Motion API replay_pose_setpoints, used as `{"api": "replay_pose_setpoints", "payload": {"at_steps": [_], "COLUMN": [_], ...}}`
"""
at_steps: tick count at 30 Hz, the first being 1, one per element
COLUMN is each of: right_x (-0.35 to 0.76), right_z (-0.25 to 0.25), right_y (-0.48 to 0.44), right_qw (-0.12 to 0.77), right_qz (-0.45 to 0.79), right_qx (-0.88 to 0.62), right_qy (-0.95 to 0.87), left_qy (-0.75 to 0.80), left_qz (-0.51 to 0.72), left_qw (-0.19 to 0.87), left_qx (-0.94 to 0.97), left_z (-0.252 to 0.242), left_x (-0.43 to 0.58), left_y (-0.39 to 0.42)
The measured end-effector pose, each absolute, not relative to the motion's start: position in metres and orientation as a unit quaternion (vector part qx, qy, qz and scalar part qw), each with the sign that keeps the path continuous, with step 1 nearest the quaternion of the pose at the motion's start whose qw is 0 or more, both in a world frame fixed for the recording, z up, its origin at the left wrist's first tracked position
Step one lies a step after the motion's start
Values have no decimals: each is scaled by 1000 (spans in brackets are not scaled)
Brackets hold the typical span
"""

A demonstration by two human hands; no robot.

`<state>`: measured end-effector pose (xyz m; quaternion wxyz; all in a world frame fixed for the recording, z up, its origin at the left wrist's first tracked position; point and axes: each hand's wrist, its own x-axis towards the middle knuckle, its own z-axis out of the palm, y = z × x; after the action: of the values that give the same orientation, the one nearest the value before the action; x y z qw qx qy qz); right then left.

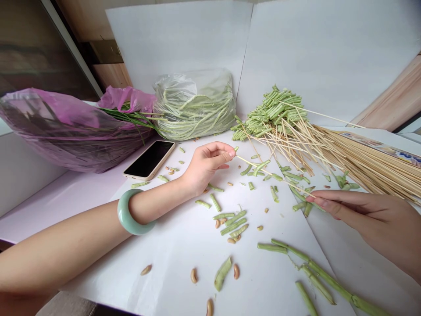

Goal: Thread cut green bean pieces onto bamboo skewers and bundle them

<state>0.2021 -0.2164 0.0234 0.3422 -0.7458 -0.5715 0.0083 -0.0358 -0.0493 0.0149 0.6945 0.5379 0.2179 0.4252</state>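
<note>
My left hand [206, 166], with a pale green bangle [129, 214] on the wrist, pinches the tip of a thin bamboo skewer [272, 174]. My right hand [362, 216] holds the skewer's other end between closed fingers. The skewer spans the gap between both hands, a little above the white paper. Short cut pieces of green long bean [233, 223] lie scattered under and around the hands. Longer bean pieces [315, 272] lie at the front right.
A pile of bean-threaded skewers [272, 112] and bare skewers [362, 158] lies at the right. A clear bag of long beans [194, 105] and a purple bag of greens [66, 127] sit at the back. A phone [149, 160] lies face up. Loose brown seeds [194, 275] dot the paper.
</note>
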Motion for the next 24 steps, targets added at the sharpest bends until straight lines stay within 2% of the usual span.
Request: {"api": "replay_pose_setpoints", "payload": {"at_steps": [10,20,24], "right_x": [201,211,214], "right_z": [21,13,10], "right_y": [-219,-223,-227], "right_qw": [358,335,353], "right_qz": [67,25,7], "right_qx": [-793,-812,-800], "right_qy": [-489,-477,-485], "left_qy": [233,247,248], "left_qz": [416,378,358], "left_qw": [695,701,707], "left_qx": [538,551,557], "left_z": [17,18,17], "left_x": [-36,-36,-36], "left_y": [-49,-49,-47]}}
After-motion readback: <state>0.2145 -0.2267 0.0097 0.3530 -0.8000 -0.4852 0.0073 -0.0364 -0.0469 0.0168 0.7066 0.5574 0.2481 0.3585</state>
